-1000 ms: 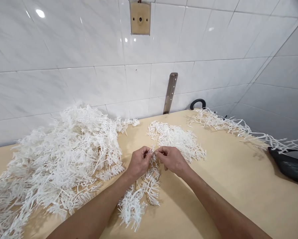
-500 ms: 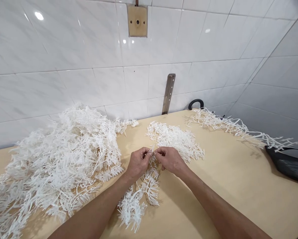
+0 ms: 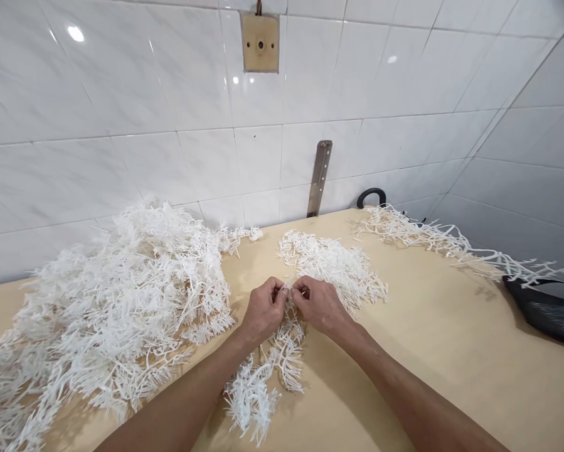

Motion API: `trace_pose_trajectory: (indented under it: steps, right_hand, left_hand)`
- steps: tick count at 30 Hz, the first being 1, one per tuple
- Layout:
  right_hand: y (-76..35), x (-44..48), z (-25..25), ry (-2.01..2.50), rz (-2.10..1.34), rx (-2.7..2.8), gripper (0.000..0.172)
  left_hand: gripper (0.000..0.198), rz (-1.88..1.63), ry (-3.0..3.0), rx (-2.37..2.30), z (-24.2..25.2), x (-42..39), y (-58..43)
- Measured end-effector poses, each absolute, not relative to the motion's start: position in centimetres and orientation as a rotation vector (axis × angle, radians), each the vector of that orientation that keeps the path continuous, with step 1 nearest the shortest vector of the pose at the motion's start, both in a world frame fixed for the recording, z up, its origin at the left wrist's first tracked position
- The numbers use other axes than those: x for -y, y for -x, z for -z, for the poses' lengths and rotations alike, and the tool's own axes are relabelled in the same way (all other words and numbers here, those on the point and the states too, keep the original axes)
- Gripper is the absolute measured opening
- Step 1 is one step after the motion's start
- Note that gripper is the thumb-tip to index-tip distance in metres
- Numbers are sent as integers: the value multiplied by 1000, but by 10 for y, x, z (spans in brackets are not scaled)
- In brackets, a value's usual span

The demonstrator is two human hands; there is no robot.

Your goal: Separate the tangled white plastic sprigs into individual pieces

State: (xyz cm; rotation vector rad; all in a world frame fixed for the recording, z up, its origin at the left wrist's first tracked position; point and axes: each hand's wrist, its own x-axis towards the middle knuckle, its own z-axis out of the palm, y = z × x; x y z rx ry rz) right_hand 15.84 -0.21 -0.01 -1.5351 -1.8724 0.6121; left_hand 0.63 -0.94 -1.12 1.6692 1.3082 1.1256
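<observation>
My left hand [image 3: 263, 309] and my right hand [image 3: 318, 305] meet fingertip to fingertip above the tan table [image 3: 418, 351]. Both pinch the top of one white plastic branched piece [image 3: 267, 370], whose lower part trails toward me on the tabletop. Just beyond my right hand lies a small pile of white pieces [image 3: 334, 263]. A large heap of the same white branched plastic [image 3: 117, 301] covers the table's left side.
A long strip of white sprue pieces [image 3: 446, 246] runs along the far right by the wall. A black basket [image 3: 548, 311] sits at the right edge, a black handle [image 3: 371, 194] behind. A metal strip [image 3: 320, 178] leans on the white tiled wall.
My hands have stayed together on the white piece, with only small finger movements. The camera view shifted slightly.
</observation>
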Motion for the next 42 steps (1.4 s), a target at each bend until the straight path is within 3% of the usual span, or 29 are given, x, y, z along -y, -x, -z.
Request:
trace_pose_trajectory:
  steps: [10,24,35,42]
  right_hand:
    - [-155,5,6,1423,-848,1713,19]
    - [-156,7,9,1297,-232,1988,20]
    - [-155,7,4,1453,-663,1839,19]
    - [-151,6,14,1366,-271,2046,16]
  left_hand:
    - [28,-1050,-1800,-1411,11,10,-6]
    - [29,-1035,-1787,-1421,9,6,-3]
    - [22,-1031,-1702,-1395,13,3,-3]
    - [18,-927,-1814,-1431,15,1,0]
